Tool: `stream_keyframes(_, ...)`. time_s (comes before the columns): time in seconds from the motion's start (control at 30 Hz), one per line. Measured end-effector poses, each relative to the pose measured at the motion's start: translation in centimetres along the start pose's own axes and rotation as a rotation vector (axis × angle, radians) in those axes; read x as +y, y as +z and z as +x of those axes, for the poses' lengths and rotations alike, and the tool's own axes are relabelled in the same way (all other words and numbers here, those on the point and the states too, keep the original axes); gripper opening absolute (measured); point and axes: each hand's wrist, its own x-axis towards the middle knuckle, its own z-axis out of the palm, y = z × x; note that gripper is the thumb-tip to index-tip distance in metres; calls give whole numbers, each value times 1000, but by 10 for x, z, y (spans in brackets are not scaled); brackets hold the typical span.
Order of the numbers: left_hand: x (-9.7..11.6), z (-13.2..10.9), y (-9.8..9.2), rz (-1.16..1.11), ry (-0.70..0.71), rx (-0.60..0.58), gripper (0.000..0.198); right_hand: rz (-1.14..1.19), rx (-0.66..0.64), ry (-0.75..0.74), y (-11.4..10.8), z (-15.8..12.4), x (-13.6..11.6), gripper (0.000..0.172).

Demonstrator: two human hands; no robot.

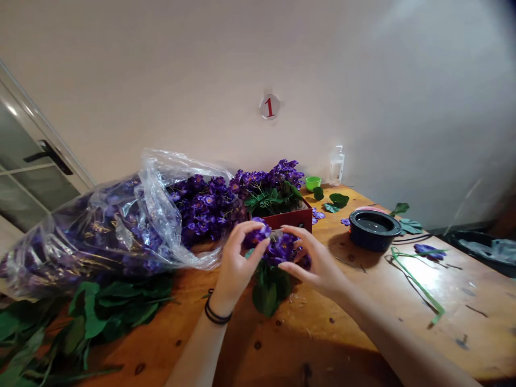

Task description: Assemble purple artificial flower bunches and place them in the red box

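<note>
Likely adjusting purple flowers [283, 248] pinched by left hand [237, 260], with empty, half-open right hand [316, 260] at 3 o'clock; steady next

Object counts, one table [298, 329].
One each: left hand [237, 262], right hand [311, 259], plastic bag [108, 226], red box [292, 219], green bowl [313, 184], clear bottle [336, 166], dark pot [371, 236], numbered disc [269, 107]; purple flowers [282, 248], too overlapped to count.
</note>
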Motion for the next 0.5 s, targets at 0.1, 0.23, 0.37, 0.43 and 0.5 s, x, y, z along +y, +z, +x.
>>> stream_keyframes(0.1,10,-7,12,-44,58,-91,20,11,45,45,14,-3,3,36)
stream_keyframes(0.23,10,-13,13,64,215,-206,37,133,100,154,18,-1,8,11)
stream_keyframes(0.37,8,-19,10,38,341,-150,53,373,131,264,9,4,6,17)
stream_keyframes(0.43,7,-19,8,-36,257,40,51,486,156,345,3,7,4,22)
stream_keyframes(0.5,4,-17,8,-66,77,168,43,649,175,431,-2,9,3,27)
